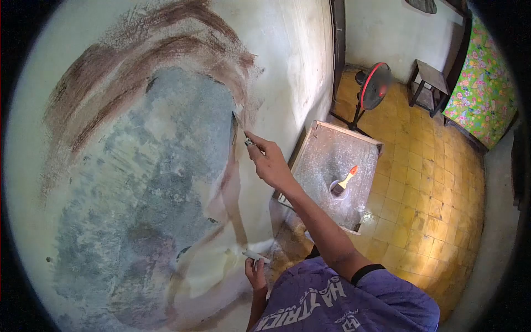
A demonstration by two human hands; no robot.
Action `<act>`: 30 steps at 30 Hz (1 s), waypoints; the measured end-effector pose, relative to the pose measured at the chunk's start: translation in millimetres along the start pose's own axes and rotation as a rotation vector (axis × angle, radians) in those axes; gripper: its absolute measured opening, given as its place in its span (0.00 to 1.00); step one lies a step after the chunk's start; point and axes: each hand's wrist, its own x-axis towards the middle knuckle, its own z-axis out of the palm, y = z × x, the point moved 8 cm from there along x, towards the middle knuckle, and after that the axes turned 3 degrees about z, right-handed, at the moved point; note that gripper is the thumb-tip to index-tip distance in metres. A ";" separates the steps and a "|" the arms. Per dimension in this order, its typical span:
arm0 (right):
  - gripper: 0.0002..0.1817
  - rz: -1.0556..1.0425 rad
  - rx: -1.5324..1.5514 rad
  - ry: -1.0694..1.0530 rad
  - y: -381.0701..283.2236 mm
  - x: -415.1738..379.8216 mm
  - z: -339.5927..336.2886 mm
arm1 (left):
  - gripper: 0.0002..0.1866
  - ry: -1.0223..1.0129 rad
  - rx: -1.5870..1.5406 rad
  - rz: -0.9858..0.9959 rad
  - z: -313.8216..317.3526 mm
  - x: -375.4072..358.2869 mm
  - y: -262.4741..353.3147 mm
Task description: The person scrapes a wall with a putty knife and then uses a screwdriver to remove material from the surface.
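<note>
While the right hand (270,164) grips 1 scraper (241,126), which sticks out ahead of it by the gray patch (177,149), the left hand (256,274) below holds 1 pale flat piece (256,256).

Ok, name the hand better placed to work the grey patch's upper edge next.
Right, probably: the right hand holds a bladed tool up beside the edge of the grey patch, while the left hand is lower, holding a pale flat piece.
</note>
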 end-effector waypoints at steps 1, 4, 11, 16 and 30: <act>0.25 0.000 0.007 0.001 -2.1 -4.7 1.2 | 0.12 0.019 -0.018 -0.027 3.2 -3.3 2.9; 0.23 -0.036 0.019 0.042 -12.4 -11.7 6.7 | 0.13 0.053 -0.063 -0.069 8.9 -5.7 14.9; 0.24 0.019 0.036 0.024 6.4 12.3 -2.5 | 0.14 0.047 -0.130 -0.051 0.8 -6.1 -1.6; 0.24 -0.022 -0.017 0.061 6.0 19.5 -5.4 | 0.14 0.042 -0.108 -0.030 -1.3 -0.4 -9.4; 0.23 -0.103 -0.089 0.090 6.7 23.6 -14.8 | 0.15 0.038 -0.112 -0.062 2.1 9.3 -0.8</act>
